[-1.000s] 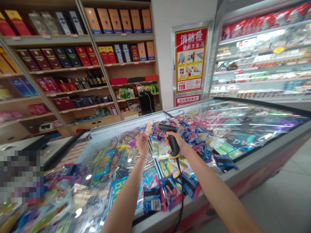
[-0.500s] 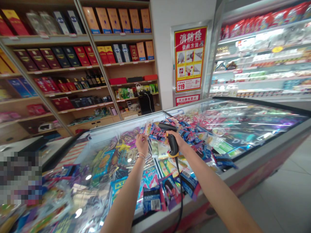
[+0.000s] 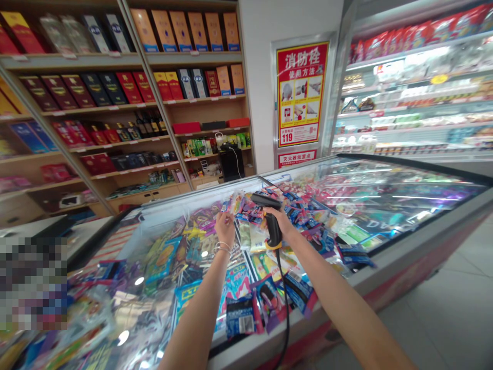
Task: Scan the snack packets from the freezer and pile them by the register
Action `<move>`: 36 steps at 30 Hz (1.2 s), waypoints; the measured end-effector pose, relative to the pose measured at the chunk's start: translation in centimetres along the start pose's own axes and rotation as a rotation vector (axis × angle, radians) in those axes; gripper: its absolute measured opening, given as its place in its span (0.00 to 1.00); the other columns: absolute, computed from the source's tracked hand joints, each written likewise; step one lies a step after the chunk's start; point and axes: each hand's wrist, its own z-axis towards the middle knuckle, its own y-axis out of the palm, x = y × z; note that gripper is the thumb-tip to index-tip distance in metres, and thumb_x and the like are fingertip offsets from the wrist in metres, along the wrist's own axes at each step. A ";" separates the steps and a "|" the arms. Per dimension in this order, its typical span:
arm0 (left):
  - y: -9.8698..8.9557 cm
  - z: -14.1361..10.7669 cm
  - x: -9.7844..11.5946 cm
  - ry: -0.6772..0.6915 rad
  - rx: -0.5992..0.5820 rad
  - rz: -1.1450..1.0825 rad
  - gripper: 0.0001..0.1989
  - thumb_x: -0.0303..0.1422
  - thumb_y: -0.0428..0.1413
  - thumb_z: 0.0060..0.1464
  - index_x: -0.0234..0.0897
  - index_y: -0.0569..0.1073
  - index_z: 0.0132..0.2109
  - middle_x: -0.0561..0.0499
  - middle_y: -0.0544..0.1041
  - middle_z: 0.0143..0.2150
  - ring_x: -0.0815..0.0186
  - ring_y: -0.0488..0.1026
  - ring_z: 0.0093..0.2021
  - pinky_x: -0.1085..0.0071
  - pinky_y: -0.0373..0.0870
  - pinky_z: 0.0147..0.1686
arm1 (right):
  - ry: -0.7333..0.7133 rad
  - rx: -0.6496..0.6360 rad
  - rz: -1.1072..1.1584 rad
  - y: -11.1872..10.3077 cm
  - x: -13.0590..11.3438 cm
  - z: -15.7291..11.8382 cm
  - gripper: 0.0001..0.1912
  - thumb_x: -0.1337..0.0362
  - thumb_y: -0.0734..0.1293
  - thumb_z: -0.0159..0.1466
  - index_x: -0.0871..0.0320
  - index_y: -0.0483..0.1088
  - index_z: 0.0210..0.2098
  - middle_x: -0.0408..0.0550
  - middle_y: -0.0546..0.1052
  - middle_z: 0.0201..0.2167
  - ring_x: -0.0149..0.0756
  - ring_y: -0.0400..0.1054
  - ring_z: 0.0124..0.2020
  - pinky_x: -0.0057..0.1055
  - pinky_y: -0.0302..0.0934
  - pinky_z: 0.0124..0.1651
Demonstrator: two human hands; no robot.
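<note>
My right hand is wrapped round the grip of a black and yellow barcode scanner, its head turned toward the left. A dark cable hangs from the grip down over the chest's near edge. To the left of it, my left hand has its fingers pinched on the corner of a clear, colourful ice cream wrapper, close to the scanner's head. Several blue and pink ice cream packs lie loose on the freezer's glass below and to the right of my hands.
The glass-topped chest freezer runs across the view, with ice cream bags visible under its lid. Behind stand shelves of boxed bottles, a red wall sign and a lit fridge. Tiled floor lies at the right.
The scanner has tilted very slightly in my right hand. My left hand stays at the wrapper, and the packs on the glass look unmoved.
</note>
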 end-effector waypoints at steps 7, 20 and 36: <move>0.4 0.0 -1.3 0.068 0.016 -0.033 0.08 0.24 0.52 0.49 0.36 0.67 0.24 0.53 0.68 0.29 0.71 0.67 0.29 0.77 0.64 0.30 | 0.067 -0.001 0.033 -0.2 -0.4 -0.1 0.11 0.59 0.70 0.53 0.59 0.69 0.21 0.42 0.69 0.11 0.29 0.62 0.11 0.24 0.57 0.14; -5.7 1.4 2.8 0.066 0.012 -0.129 0.10 0.21 0.51 0.48 0.37 0.75 0.27 0.51 0.71 0.31 0.70 0.70 0.32 0.75 0.69 0.33 | 0.093 -0.104 0.088 2.8 -3.4 -2.2 0.10 0.59 0.66 0.56 0.59 0.69 0.24 0.43 0.70 0.15 0.28 0.62 0.13 0.23 0.60 0.15; -36.7 -2.0 0.7 -0.081 0.410 0.293 0.11 0.31 0.53 0.51 0.36 0.79 0.38 0.47 0.76 0.39 0.64 0.74 0.37 0.67 0.73 0.40 | 0.332 -0.386 0.195 22.2 8.3 -10.0 0.08 0.60 0.67 0.54 0.58 0.68 0.24 0.43 0.71 0.17 0.27 0.63 0.15 0.21 0.60 0.16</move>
